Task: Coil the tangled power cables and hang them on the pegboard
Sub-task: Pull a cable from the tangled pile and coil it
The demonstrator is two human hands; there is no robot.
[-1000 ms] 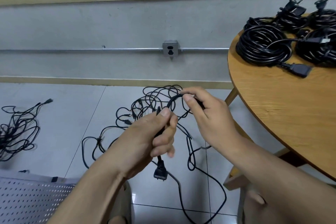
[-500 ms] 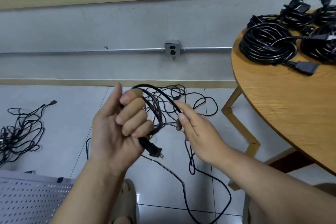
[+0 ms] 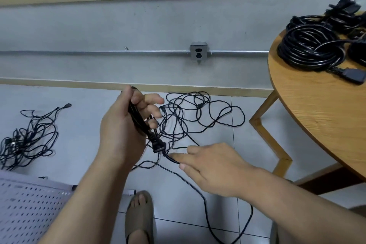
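My left hand (image 3: 126, 127) grips a small loop of black power cable (image 3: 136, 119), with its plug (image 3: 157, 145) sticking out below the palm. My right hand (image 3: 210, 162) is lower and to the right, pinching the same cable just under the plug with thumb and forefinger. The cable's loose length lies tangled on the tiled floor (image 3: 196, 113) behind my hands and trails down toward my feet. A white pegboard (image 3: 25, 208) lies at the bottom left.
A second tangle of black cables (image 3: 27, 138) lies on the floor at left. Several coiled cables (image 3: 311, 45) sit on the round wooden table (image 3: 320, 109) at right. A wall socket (image 3: 198, 53) is on the conduit. My sandalled foot (image 3: 139, 218) is below.
My right hand has slid down the cable from beside the loop to just below the plug. My left hand kept the loop and tilted, its fingers loosening.
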